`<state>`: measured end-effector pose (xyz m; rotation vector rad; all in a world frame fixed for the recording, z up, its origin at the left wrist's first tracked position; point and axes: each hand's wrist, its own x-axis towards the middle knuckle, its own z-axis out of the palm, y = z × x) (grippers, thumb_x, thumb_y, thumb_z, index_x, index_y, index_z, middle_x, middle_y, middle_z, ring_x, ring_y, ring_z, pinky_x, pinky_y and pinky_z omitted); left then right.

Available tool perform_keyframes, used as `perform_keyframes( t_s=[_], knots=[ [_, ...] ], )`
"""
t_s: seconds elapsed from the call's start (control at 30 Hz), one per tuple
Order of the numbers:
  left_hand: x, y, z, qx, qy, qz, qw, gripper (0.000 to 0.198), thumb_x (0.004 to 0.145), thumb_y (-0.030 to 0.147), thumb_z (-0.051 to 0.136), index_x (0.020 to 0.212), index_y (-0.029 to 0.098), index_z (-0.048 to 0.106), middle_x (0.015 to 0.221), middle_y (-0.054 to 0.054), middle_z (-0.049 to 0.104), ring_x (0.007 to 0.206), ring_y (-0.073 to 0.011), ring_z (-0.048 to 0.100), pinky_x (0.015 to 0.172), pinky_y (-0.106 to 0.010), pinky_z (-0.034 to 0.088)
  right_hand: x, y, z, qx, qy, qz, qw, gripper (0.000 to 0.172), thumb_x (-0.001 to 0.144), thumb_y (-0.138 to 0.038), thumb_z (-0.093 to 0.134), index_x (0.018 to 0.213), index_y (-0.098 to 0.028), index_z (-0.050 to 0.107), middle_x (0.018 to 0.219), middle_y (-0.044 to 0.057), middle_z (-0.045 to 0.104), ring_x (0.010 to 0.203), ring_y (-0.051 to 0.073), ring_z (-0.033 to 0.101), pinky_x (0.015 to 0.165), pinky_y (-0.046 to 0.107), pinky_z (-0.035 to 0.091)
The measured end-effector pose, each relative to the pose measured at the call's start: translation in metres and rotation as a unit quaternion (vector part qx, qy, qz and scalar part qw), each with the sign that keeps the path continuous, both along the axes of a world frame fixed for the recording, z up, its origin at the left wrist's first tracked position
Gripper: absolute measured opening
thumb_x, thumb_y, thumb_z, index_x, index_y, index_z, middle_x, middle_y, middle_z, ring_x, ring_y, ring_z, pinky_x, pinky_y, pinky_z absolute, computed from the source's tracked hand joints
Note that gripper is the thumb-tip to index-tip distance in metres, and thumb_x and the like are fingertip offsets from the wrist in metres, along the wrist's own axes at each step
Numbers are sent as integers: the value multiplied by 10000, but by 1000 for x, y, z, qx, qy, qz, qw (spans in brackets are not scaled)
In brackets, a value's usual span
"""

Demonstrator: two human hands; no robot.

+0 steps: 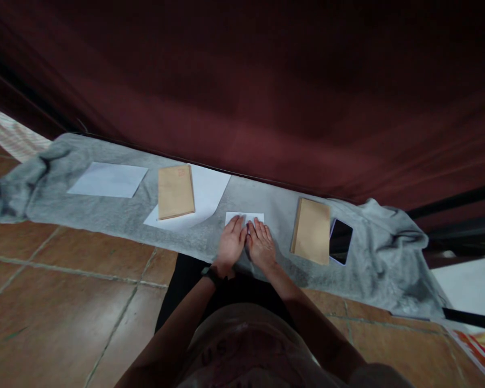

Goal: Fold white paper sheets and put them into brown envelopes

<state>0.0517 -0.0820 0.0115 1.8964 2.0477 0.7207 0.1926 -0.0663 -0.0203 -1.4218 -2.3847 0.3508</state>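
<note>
A small white sheet of paper lies on the grey cloth straight in front of me. My left hand rests flat on its left part, fingers stretched out. My right hand lies flat on its right part, with the two hands' fingertips close together. Most of the paper is hidden under my hands, so I cannot tell whether it is folded. A brown notebook is to the right of my right hand. Another brown notebook lies to the left, on top of a larger white sheet.
A further white sheet lies at the far left of the cloth. A phone with a dark screen is beside the right notebook. Dark red fabric rises behind the cloth-covered surface. Brown floor tiles show in front.
</note>
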Motion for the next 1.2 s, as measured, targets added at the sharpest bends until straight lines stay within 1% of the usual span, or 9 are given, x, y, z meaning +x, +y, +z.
perform_keyframes(
  t_s=[0.1,0.2,0.33,0.47,0.67,0.8,0.93,1.03,1.2],
  knots=[
    [13,-1,-10,-12,5,-62,998,520,1054,362,364,1510,135,469,1607,-142,451,1533,-259,344,1281,-455,236,2,-1,1,4,1,3,1000,553,1057,-214,310,1602,-126,356,1674,161,315,1567,285,264,1260,553,266],
    [15,0,-15,-25,36,-55,997,578,1050,392,351,1555,119,417,1647,-151,383,1568,-260,266,1297,-469,182,1,-1,1,3,0,-8,1000,556,1059,-211,287,1600,-98,350,1674,183,304,1566,287,265,1260,554,262],
    [3,3,-18,-21,77,-37,996,626,1048,396,348,1578,63,359,1661,-188,330,1575,-277,239,1296,-469,176,-1,0,-1,12,-1,-37,999,561,1066,-258,307,1589,-59,354,1657,204,330,1556,304,289,1253,562,262],
    [-10,5,-23,-13,121,-21,992,650,1056,414,332,1587,41,324,1659,-201,325,1572,-295,242,1285,-489,213,3,1,-5,28,-14,-69,997,584,1062,-265,332,1593,-23,318,1652,216,330,1542,315,318,1241,571,273],
    [-13,4,-26,-14,173,-15,985,683,1057,459,346,1596,40,309,1672,-212,280,1570,-326,238,1276,-501,233,13,7,-1,28,-29,-108,993,577,1048,-247,359,1575,-12,361,1635,215,363,1536,327,321,1246,579,249],
    [-13,5,-25,-29,191,-23,981,641,1053,424,377,1604,100,328,1692,-194,233,1574,-339,219,1270,-523,233,0,13,9,11,-8,-58,998,560,1068,-283,331,1572,-49,391,1666,164,324,1559,288,279,1273,512,230],
    [-18,6,-25,-38,202,-48,978,589,1036,269,365,1605,121,335,1696,-165,241,1576,-318,218,1270,-513,240,-21,17,12,-31,-18,16,999,546,1092,-353,309,1582,-132,406,1674,95,329,1558,239,292,1288,441,213],
    [-21,6,-26,-32,199,-58,978,577,1032,242,344,1595,112,358,1688,-163,267,1573,-307,233,1273,-496,244,-26,22,9,-47,-40,18,998,558,1101,-385,303,1597,-138,373,1681,97,301,1564,233,276,1294,444,188],
    [-21,8,-27,-17,185,-30,982,633,1054,367,309,1586,25,333,1662,-207,302,1560,-310,269,1273,-489,258,-15,32,3,-27,-56,-13,998,583,1100,-402,317,1607,-114,338,1696,99,239,1575,243,244,1296,446,163]
  ],
)
